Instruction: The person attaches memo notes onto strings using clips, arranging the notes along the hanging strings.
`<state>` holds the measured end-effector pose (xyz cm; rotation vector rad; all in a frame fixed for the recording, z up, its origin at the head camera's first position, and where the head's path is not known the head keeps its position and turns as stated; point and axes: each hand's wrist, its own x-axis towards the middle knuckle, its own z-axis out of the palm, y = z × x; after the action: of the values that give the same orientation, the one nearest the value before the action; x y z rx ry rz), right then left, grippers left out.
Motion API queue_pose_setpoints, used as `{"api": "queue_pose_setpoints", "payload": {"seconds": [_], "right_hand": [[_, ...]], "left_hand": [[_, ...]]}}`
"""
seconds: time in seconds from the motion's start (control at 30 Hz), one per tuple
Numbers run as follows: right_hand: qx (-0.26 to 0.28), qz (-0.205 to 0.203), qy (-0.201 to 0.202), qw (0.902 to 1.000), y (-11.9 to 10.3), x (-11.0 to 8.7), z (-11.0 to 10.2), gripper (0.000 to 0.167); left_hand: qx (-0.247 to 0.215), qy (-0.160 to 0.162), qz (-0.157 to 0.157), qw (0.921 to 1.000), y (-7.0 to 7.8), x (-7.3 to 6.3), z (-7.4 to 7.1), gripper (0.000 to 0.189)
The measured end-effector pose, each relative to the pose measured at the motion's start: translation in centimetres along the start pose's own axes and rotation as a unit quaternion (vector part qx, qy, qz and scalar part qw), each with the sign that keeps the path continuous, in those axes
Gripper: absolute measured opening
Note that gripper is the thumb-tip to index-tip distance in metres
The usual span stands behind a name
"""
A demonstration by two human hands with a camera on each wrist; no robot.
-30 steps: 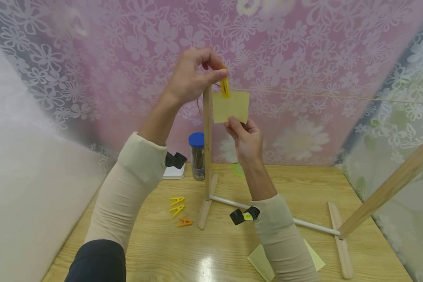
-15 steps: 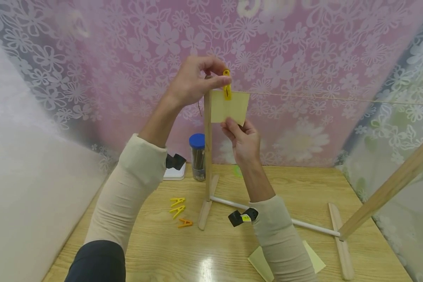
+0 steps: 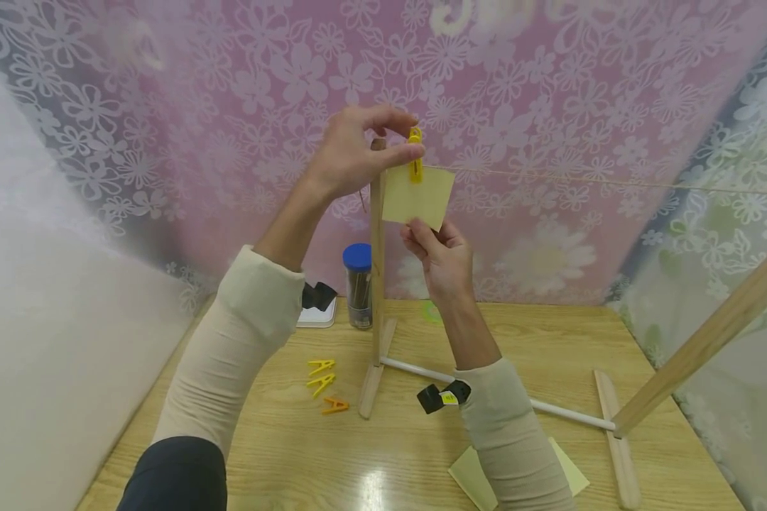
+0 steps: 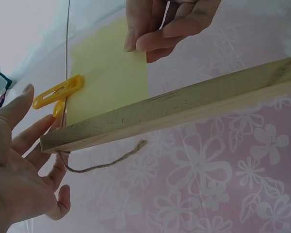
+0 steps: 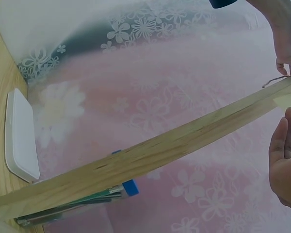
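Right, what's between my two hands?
A yellow paper square, with a yellow clothespin at its top edge; both the head and left wrist views show it.

The upright wooden post (image 3: pixel 377 291) crowds the left hand (image 3: pixel 354 152) and blocks a sideways pass behind the paper (image 3: pixel 418 200). I see room above and below the string (image 3: pixel 581 177), as far as the other post (image 3: pixel 709 341). Low down, a white bar (image 3: pixel 569 414) crosses over the surface (image 3: pixel 281 454); a jar (image 3: pixel 359 289) stands beside the first post.
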<state>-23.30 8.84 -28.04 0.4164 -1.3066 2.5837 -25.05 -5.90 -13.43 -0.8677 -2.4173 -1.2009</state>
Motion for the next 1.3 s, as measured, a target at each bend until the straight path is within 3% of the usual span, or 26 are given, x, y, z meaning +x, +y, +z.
{"api": "queue_pose_setpoints", "payload": {"seconds": [0.13, 0.3, 0.5, 0.67, 0.8, 0.93, 1.03, 1.3], "right_hand": [[-0.029, 0.005, -0.009, 0.9995, -0.1, -0.1, -0.6, 0.009], [-0.069, 0.01, -0.026, 0.9972, -0.3, -0.3, -2.0, 0.008], [-0.127, 0.011, -0.047, 0.9907, -0.2, -1.6, -5.5, 0.018], [-0.202, 0.039, -0.056, 0.9771, -0.7, -3.9, -8.5, 0.023], [-0.282, 0.068, -0.08, 0.9536, -0.5, -5.9, -11.5, 0.03], [-0.366, 0.093, -0.114, 0.9189, -0.1, -8.1, -14.4, 0.039], [-0.42, 0.104, -0.139, 0.8906, 0.2, -9.7, -16.2, 0.041], [-0.519, 0.123, -0.19, 0.8246, 1.2, -12.6, -19.9, 0.041]], "left_hand": [[-0.014, 0.012, -0.001, 0.9998, -0.2, -0.2, -0.2, 0.044], [-0.005, 0.051, -0.002, 0.9987, -0.9, -1.1, -1.0, 0.05], [0.003, 0.1, -0.002, 0.995, -3.0, -4.1, -2.4, 0.049], [-0.005, 0.107, -0.026, 0.9939, -6.2, -7.1, -2.5, 0.046], [0.005, 0.099, -0.06, 0.9933, -9.7, -10.0, -1.7, 0.045], [0.02, 0.081, -0.107, 0.9907, -13.4, -12.8, -0.1, 0.044], [0.026, 0.055, -0.145, 0.9876, -15.9, -14.8, 1.4, 0.044], [0.039, -0.023, -0.201, 0.9785, -22.1, -20.0, 5.4, 0.043]]}}
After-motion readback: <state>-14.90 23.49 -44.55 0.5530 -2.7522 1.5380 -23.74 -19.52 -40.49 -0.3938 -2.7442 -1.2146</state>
